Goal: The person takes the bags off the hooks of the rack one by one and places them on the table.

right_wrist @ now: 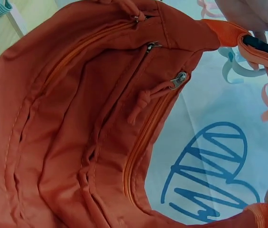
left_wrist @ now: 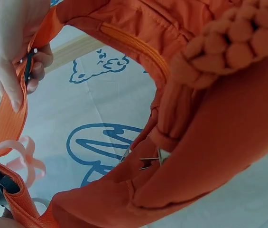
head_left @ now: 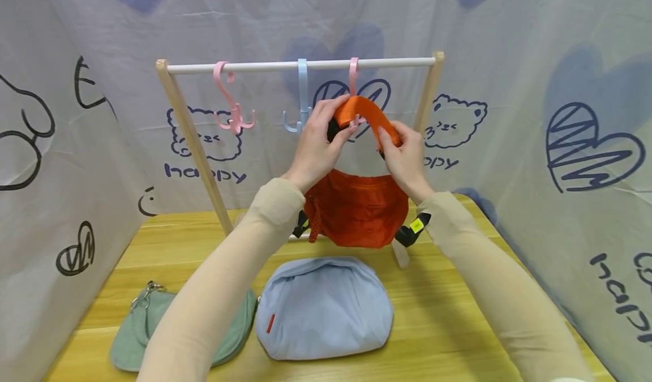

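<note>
An orange waist bag [head_left: 356,206] hangs in the air in front of the rack, below both hands. My left hand [head_left: 318,138] pinches one side of its orange strap [head_left: 374,113], beside a black buckle piece. On the strap's other side, the fingers and thumb of my right hand [head_left: 406,154] grip the webbing. Between the hands the strap arches up just below the right pink hook [head_left: 354,73], overlapping its lower prongs. In the right wrist view, the bag's zipper pull [right_wrist: 179,80] and folded front pockets show; a braided cord [left_wrist: 238,40] crosses the left wrist view.
A wooden rack with a white rail [head_left: 265,66] stands on the wooden table [head_left: 448,314]. Another pink hook [head_left: 235,116] and a light blue hook [head_left: 303,88] hang from it. A light blue pouch [head_left: 326,314] and a green bag [head_left: 234,331] lie in front. Printed cloth surrounds the table.
</note>
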Available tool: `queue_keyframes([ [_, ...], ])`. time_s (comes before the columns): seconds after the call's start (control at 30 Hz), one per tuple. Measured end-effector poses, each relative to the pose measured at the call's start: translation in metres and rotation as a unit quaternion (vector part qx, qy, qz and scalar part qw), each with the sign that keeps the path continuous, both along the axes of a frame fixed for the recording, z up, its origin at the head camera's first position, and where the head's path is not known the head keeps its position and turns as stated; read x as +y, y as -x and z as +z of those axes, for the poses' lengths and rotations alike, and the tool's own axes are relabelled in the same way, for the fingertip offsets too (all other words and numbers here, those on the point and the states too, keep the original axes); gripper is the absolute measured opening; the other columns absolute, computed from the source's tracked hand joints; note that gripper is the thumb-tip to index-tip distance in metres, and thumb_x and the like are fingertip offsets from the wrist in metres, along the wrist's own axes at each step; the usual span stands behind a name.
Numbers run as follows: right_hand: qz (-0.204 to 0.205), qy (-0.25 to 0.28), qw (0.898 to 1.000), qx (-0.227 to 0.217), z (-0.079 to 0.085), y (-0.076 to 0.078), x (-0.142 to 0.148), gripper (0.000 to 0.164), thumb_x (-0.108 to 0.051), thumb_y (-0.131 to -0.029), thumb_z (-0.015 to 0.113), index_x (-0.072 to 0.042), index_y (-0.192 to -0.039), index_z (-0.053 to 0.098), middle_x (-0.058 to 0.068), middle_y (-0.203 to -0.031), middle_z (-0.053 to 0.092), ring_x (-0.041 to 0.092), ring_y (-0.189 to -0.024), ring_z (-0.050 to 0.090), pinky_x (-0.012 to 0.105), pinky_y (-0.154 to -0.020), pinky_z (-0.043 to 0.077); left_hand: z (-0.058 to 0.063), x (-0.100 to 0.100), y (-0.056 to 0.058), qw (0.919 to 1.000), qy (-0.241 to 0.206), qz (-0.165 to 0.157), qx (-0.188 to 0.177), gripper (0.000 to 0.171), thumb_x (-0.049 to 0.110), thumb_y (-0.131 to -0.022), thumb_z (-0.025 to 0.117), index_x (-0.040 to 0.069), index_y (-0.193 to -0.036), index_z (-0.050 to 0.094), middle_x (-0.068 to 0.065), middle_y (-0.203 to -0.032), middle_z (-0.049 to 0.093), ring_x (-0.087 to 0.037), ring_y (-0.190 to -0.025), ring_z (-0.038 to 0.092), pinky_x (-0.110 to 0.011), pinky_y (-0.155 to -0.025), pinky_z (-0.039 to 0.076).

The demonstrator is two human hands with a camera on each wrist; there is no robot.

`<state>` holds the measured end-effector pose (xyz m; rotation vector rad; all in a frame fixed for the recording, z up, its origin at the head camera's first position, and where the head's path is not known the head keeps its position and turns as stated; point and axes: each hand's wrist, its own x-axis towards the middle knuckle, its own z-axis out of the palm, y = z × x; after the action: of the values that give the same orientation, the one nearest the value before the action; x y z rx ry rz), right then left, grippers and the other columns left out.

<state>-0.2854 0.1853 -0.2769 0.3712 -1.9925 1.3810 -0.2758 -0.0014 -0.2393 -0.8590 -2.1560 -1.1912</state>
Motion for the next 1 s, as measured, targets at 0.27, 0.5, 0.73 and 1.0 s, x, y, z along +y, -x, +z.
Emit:
queue_keyframes([
  [0.27,-0.042,0.023,0.998,0.04,0.006,0.003,-0.006,0.022,-0.017,-0.101,0.06,-0.004,-0.108,0.078,0.016,-0.076,0.067,0.004,-0.06,0.054,0.017,-0.053,0.04,-0.001,0.0,-0.001,0.9999,-0.01,-0.001,-0.005,0.055,0.017,-0.098,0.066,0.012,-0.149,0.047,-0.013,-0.14,0.052,-0.025,-0.119,0.055,-0.036,-0.107,0.048],
  [0.5,-0.05,0.06,0.995,0.065,0.008,0.001,-0.005,0.024,-0.021,-0.1,0.064,-0.012,-0.119,0.076,0.022,-0.091,0.075,-0.001,-0.069,0.063,0.013,-0.063,0.051,-0.003,0.0,-0.005,0.9997,-0.011,-0.016,0.013,0.054,0.018,-0.099,0.065,0.012,-0.149,0.047,-0.013,-0.139,0.052,-0.025,-0.116,0.055,-0.036,-0.102,0.05],
  [0.73,-0.037,0.056,0.996,0.059,0.01,-0.011,-0.001,0.024,-0.022,-0.099,0.065,-0.012,-0.117,0.077,0.022,-0.093,0.076,-0.001,-0.07,0.066,0.013,-0.064,0.052,-0.005,0.001,-0.011,0.9988,-0.026,-0.035,0.022,0.054,0.017,-0.098,0.065,0.012,-0.148,0.048,-0.012,-0.14,0.051,-0.025,-0.117,0.054,-0.034,-0.101,0.05],
  [1.0,-0.033,0.028,0.997,0.066,0.003,-0.026,0.005,0.021,-0.019,-0.099,0.065,-0.006,-0.11,0.078,0.022,-0.084,0.074,0.001,-0.063,0.061,0.013,-0.057,0.046,-0.008,-0.001,-0.021,0.9969,-0.038,-0.055,0.043,0.052,0.017,-0.098,0.066,0.011,-0.147,0.05,-0.012,-0.14,0.052,-0.024,-0.119,0.054,-0.034,-0.101,0.05],
])
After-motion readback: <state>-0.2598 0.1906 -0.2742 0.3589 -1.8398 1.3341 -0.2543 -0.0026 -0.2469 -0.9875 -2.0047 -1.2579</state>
